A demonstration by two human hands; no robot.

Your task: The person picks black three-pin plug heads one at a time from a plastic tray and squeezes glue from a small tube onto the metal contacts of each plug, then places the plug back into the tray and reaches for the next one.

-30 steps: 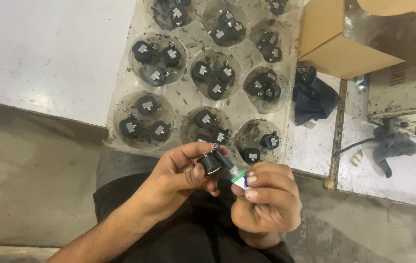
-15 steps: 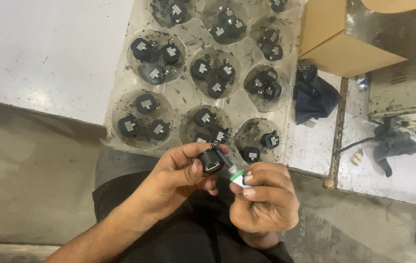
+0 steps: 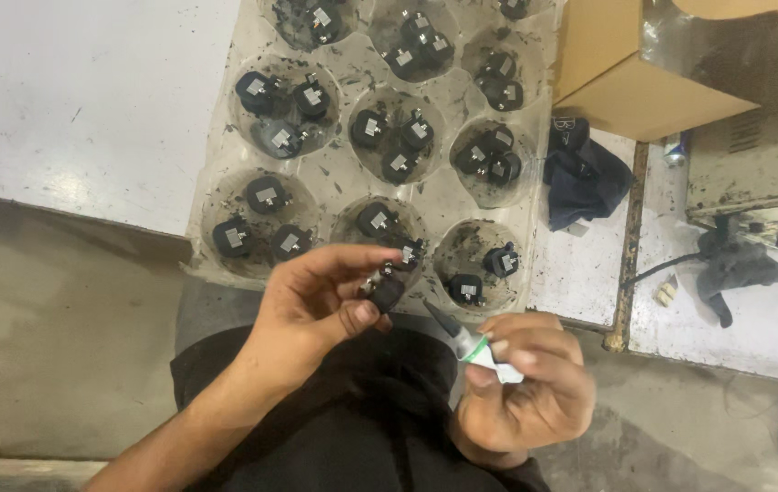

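My left hand (image 3: 320, 305) pinches a small black part (image 3: 386, 290) with metal tabs between thumb and fingers, just below the tray's near edge. My right hand (image 3: 521, 392) grips a small white and green tube with a dark pointed nozzle (image 3: 462, 337); the nozzle tip points up-left toward the part, a short gap away. Above both hands lies a clear plastic tray (image 3: 343, 178) with round cups, each holding two or three similar black parts (image 3: 267, 194).
The tray rests on a white table (image 3: 79, 100) whose near edge runs just above my hands. A cardboard box (image 3: 630, 64) stands at the upper right, a dark cloth (image 3: 580, 178) beside it. A black tool with a cable (image 3: 735, 264) lies further right.
The tube's nozzle has drawn back from the black part, down and to the right. My left hand still holds the part in the same place.
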